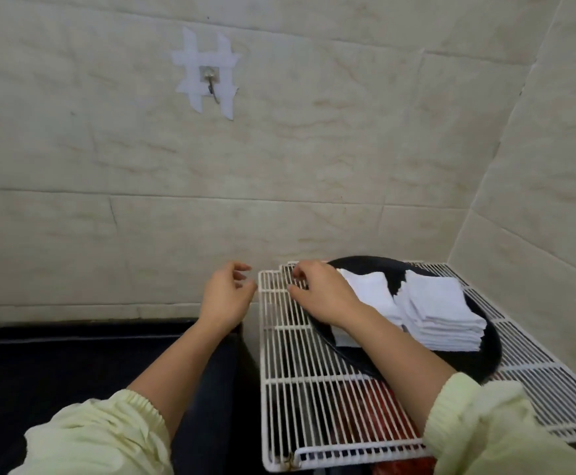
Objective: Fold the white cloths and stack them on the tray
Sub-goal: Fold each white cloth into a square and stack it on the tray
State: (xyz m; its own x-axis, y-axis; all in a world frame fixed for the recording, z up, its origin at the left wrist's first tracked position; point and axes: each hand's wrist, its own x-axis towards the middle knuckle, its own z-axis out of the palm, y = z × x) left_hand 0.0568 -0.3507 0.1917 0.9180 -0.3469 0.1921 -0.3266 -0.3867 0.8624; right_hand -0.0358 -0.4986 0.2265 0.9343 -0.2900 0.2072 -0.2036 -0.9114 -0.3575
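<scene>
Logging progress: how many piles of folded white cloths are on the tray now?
2. A tall pile sits on the right of the tray; a lower pile lies left of it, partly behind the right hand. More may be hidden behind that hand.

The person is wearing a long-sleeved top in a pale yellow-green fabric. The left sleeve (101, 437) is bunching into soft, loose folds and is ending in a gathered elastic left cuff (144, 406) with fine puckers. The right sleeve (488, 426) is showing the same colour and is wrinkling in the same way, with the right cuff (451, 394) closing around the arm. Beyond both cuffs the forearms are showing uncovered, down to the bare left grip (226, 299) and right grip (324, 293).
</scene>
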